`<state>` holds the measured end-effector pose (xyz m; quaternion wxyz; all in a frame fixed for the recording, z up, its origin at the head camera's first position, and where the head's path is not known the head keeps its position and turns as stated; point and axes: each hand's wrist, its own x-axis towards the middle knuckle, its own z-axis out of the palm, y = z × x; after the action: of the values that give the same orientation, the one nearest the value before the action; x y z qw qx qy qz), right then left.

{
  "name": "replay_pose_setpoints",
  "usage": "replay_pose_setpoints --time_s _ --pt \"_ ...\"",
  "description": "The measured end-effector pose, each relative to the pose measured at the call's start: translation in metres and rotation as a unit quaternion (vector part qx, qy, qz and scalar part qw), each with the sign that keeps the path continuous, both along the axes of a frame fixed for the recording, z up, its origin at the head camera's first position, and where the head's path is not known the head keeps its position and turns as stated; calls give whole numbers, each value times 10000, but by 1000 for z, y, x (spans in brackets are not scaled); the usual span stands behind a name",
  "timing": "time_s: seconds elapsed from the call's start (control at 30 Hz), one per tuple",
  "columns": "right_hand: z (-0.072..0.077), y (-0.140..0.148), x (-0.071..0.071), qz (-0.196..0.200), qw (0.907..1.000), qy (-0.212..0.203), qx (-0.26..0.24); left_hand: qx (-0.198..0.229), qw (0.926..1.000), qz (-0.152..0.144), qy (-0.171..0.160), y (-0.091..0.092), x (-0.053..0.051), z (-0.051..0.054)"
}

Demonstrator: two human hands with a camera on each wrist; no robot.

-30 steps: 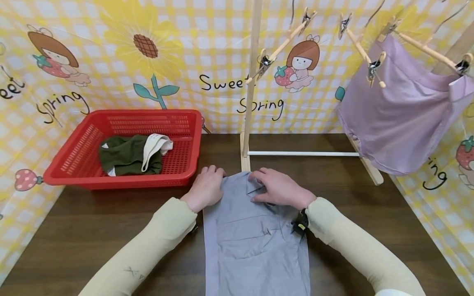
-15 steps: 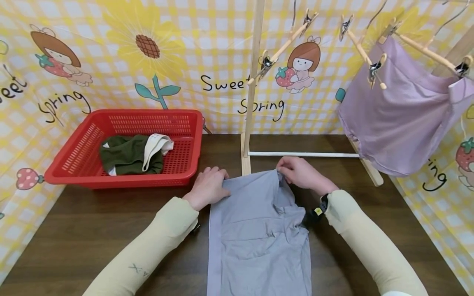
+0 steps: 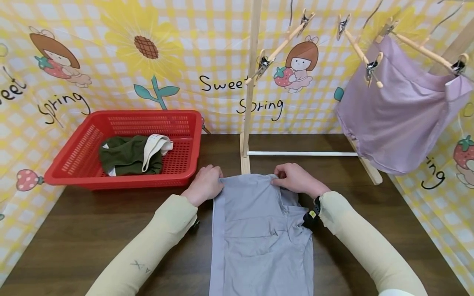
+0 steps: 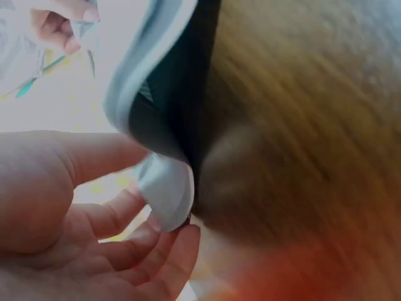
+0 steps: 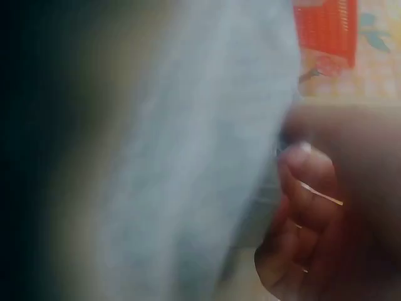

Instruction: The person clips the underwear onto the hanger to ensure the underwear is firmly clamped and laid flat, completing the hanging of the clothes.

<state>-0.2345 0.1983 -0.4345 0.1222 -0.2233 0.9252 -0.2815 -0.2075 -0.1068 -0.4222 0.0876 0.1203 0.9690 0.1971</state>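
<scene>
A grey cloth garment (image 3: 255,246) lies lengthwise in front of me on the dark wooden table, its lower end cut off by the frame. My left hand (image 3: 205,185) pinches its upper left corner; the left wrist view has the thumb and fingers round a fold of the cloth (image 4: 166,191). At the upper right part of the top edge, my right hand (image 3: 298,179) pinches the fabric between thumb and fingers. Below that hand the cloth is bunched and folded. In the right wrist view, blurred grey cloth (image 5: 207,144) hides much of the scene beside the curled fingers (image 5: 307,207).
A red plastic basket (image 3: 122,181) at the left holds a dark green garment (image 3: 122,154) with a white band. Behind stands a wooden rack (image 3: 252,102) with clip hangers (image 3: 275,53); a lilac garment (image 3: 396,111) hangs at right. A patterned cloth backs the table.
My right hand first moved up and right, unfolding the garment's upper right part, and has since come slightly left and down. The left hand keeps its corner, and the garment has shifted slightly right.
</scene>
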Motion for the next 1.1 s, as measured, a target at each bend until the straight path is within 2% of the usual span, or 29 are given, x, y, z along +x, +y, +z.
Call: replay_pose_setpoints --time_s 0.1,0.17,0.23,0.33,0.43,0.53,0.7,0.83,0.93,1.0,1.1 --pt "6 4 -4 -157 9988 -40 -466 245 9996 105 -62 -3 -2 0" --pt "11 8 -6 -457 9949 -130 -891 532 9983 252 -47 -4 -3 -1" --pt "17 10 -8 -782 9872 -181 -1380 806 9960 364 141 -5 -4 -2" --pt "26 12 -10 -1115 9772 -140 -1803 1154 9903 495 595 -2 -7 -2" --pt "32 11 -12 -1231 9755 -124 -1822 1352 9827 686 1066 3 -11 1" --pt "35 10 -14 -1310 9755 -144 -1762 1478 9752 868 1404 10 -19 4" --pt "34 9 -21 -1634 9689 98 -1854 1707 9648 1086 1679 18 -32 7" --pt "33 9 -25 -2039 9569 305 -2046 1890 9596 1265 1655 19 -36 10" --pt "33 9 -26 -2108 9528 128 -2183 1999 9594 1335 1475 20 -36 8" --pt "32 9 -27 -2053 9547 -85 -2153 1930 9639 1344 1250 21 -34 7" --pt "32 11 -24 -1881 9645 -245 -1838 1554 9766 1134 964 22 -26 7"
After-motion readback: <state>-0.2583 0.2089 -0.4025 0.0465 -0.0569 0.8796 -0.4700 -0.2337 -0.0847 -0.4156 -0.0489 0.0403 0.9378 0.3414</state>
